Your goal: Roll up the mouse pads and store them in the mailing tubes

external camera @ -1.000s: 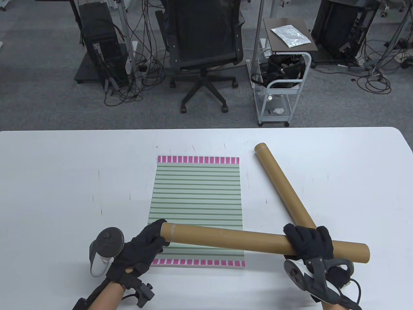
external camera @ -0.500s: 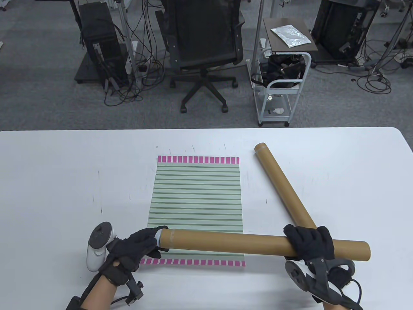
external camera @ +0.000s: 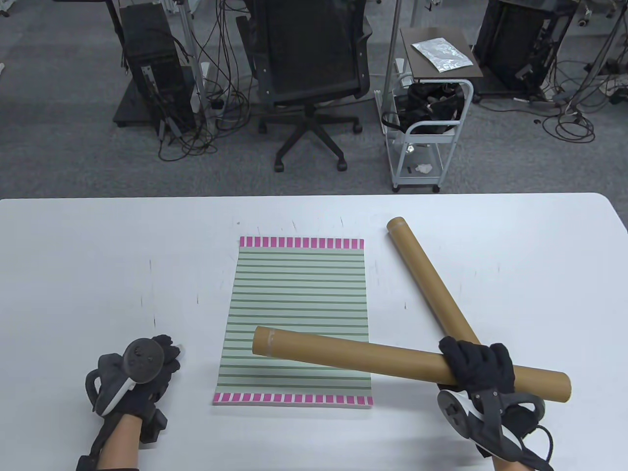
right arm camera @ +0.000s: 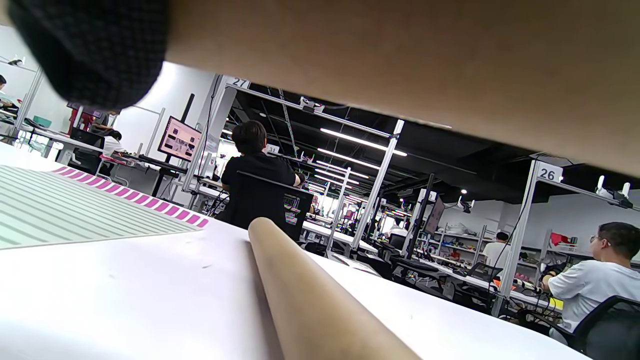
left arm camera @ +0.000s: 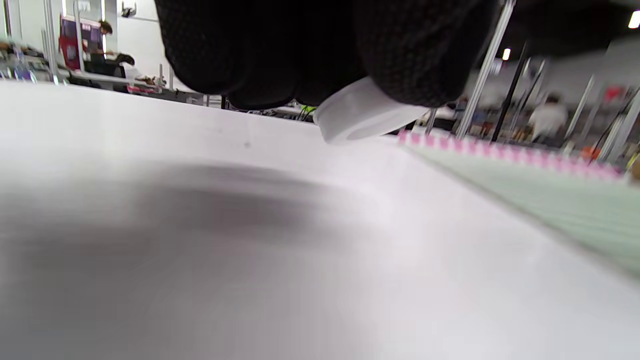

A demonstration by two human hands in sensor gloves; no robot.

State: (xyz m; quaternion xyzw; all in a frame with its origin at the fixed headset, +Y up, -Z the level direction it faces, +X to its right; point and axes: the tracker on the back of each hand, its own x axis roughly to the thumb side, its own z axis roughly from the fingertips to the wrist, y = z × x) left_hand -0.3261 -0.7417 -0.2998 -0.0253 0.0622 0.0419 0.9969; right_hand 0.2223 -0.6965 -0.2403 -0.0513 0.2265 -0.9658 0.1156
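A green striped mouse pad [external camera: 299,294] with pink end bands lies flat in the table's middle. My right hand [external camera: 478,365] grips a brown mailing tube [external camera: 363,354] near its right end and holds it slanted above the pad's near part; the tube fills the top of the right wrist view [right arm camera: 400,60]. A second tube [external camera: 424,277] lies diagonally on the table, passing under the held one, and also shows in the right wrist view [right arm camera: 310,300]. My left hand [external camera: 162,353] rests on the table left of the pad. Its fingers hold a white plastic end cap [left arm camera: 360,112].
The white table [external camera: 98,255] stretches wide on both sides of the pad. Beyond its far edge stand an office chair [external camera: 309,73], a small white cart [external camera: 427,127] and computer stands with cables.
My left hand has come off the held tube's left end with the white cap and moved left and down to the table. The tube's left end has swung away from me over the pad.
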